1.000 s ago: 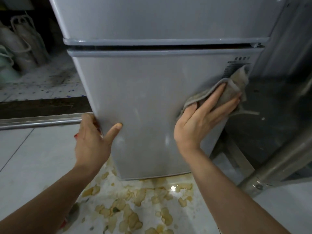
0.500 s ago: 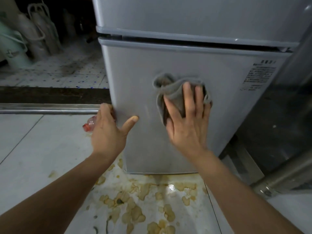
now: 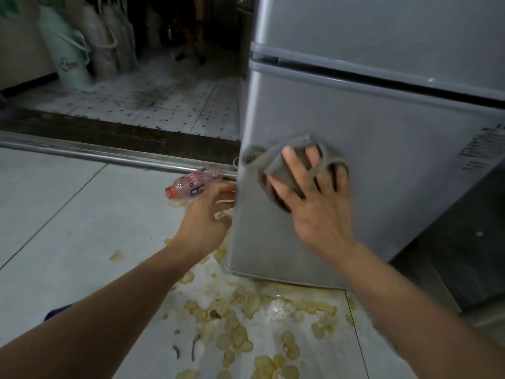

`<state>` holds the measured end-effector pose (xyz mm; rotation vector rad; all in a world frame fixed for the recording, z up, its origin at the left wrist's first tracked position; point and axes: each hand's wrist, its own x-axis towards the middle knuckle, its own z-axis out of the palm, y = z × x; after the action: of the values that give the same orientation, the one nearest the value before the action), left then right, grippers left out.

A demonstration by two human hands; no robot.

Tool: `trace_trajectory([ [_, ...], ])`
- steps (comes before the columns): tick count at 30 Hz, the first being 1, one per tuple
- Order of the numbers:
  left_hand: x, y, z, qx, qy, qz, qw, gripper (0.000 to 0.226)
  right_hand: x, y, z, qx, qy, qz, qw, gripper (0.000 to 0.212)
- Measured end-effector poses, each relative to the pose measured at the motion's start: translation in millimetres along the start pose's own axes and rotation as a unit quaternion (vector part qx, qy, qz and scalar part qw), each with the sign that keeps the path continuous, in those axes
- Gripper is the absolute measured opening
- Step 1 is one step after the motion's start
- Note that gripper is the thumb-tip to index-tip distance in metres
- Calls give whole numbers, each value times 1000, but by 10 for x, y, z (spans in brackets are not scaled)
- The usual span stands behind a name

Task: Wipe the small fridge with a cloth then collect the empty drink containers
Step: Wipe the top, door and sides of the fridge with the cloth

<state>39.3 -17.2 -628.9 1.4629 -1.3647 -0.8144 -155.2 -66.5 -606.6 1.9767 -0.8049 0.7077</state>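
Observation:
The small grey fridge (image 3: 396,170) stands on the tiled floor, filling the right half of the view. My right hand (image 3: 314,206) presses a grey cloth (image 3: 276,165) flat against the lower door near its left edge, fingers spread and straight. My left hand (image 3: 207,217) is at the fridge's left edge with loosely bent fingers that reach toward the side and hold nothing. An empty clear plastic bottle (image 3: 191,184) with a red cap and pink label lies on the floor just beyond my left hand, next to the fridge's corner.
Yellowish stains (image 3: 246,324) spread over the floor tiles in front of the fridge. A metal door track (image 3: 95,154) crosses the floor behind the bottle. Pale bags and jugs (image 3: 82,45) stand at the back left. A dark metal cabinet (image 3: 464,242) stands right of the fridge.
My right hand has wiped the cloth leftward across the lower door, from its right side to near the left edge. My left thumb has come off the door front. The view has swung left.

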Motion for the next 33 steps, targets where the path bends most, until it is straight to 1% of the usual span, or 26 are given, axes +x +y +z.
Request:
trace_trajectory([
  [3,-40,-48,-29,-42,14,-39,998,61,568,-14,-63,2,67,14,998,50],
  [5,-57,-103,-54,-32,50,-48,997,59,639,-104,-33,-8,72,-12,997,43],
  [7,-86,-160,-85,-23,87,-61,994,56,513,-231,48,-19,40,-80,996,41],
  [9,-114,-215,-113,-9,108,-70,992,54,355,-367,141,-40,-1,-135,990,39],
  [13,-146,-332,-196,34,120,-84,989,55,185,-624,339,-72,-47,-170,982,30],
  [17,-149,-428,-222,67,117,-94,986,54,12,-861,478,-53,-103,-219,969,24],
  [19,-138,-440,-201,71,108,-95,987,54,-116,-977,545,-60,-157,-244,955,27],
  [22,-106,-431,-180,73,100,-93,988,55,-374,-1108,634,-77,-218,-283,931,48],
  [24,-119,-428,-173,77,96,-90,988,56,-527,-1175,650,-72,-278,-329,900,60],
  [26,-159,-442,-166,87,89,-89,988,55,-588,-1164,632,-66,-331,-379,862,65],
  [27,-181,-449,-163,92,85,-89,988,55,-572,-1115,598,-59,-326,-384,862,65],
  [28,-198,-451,-162,96,82,-89,988,54,-536,-1044,558,-55,-300,-372,877,64],
  [29,-204,-447,-161,96,81,-86,988,54,-485,-937,513,-52,-255,-341,903,61],
  [30,-197,-438,-157,95,81,-84,989,54,-431,-800,480,-43,-195,-302,932,59],
  [31,-181,-423,-148,94,83,-83,989,55,-373,-645,456,-37,-131,-269,954,59],
  [33,-148,-393,-111,94,92,-83,988,57,-256,-344,404,-42,-41,-212,976,59],
])
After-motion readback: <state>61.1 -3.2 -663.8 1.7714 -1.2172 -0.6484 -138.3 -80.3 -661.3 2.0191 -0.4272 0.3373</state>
